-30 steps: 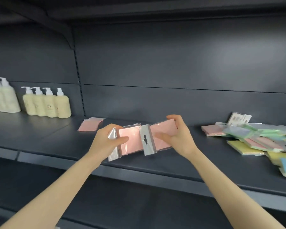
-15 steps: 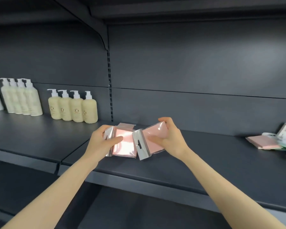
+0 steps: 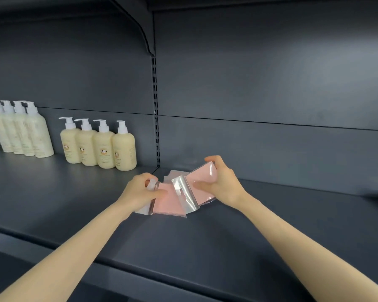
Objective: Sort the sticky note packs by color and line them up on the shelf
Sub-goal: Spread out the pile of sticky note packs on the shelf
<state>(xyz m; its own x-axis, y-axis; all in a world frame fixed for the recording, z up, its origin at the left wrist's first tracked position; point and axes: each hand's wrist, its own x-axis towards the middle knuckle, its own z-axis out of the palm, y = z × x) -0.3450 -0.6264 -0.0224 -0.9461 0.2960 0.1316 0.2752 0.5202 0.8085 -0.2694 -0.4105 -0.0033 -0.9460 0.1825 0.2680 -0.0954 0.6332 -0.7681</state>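
On the dark shelf (image 3: 52,192), cream pump bottles (image 3: 100,144) stand far left. Near the upright, the left hand (image 3: 138,192) has its grip closed on one pink sticky note pack (image 3: 168,203), low over the shelf. The right hand (image 3: 223,186) grips a second pink pack (image 3: 202,177), whose clear flap overlaps the first. A third pack (image 3: 176,173) lies behind. The glossy wrappers could snag or slip on release, leaving the row crooked.

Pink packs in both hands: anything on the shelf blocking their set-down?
Nothing visible. The left hand grips the left pack, the right hand the right pack, over bare shelf; a third pack lies just behind, bottles stand far left.
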